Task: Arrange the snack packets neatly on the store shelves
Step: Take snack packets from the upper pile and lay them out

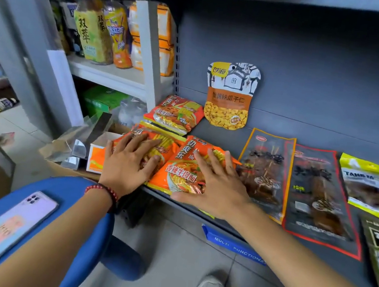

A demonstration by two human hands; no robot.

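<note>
Legible print on shelf stock, head view.

Orange noodle packet (179, 173), shelf front: 劲爽乐 down its upper left, 香辣牛肉面 across the middle. Upright seed pouch (229, 97) against the back panel: 甘源 on the yellow corner patch, 蟹黄味瓜子仁 on the orange band. Yellow-labelled bottle (92, 32) on the neighbouring white shelf: 双萃. Blue strip (237, 247) below the shelf edge: "MULTI FUNCTION", the rest cut off. Yellow-edged pouch (372, 183), far right: Latin capitals beginning "TA", otherwise too blurred to read.
</note>
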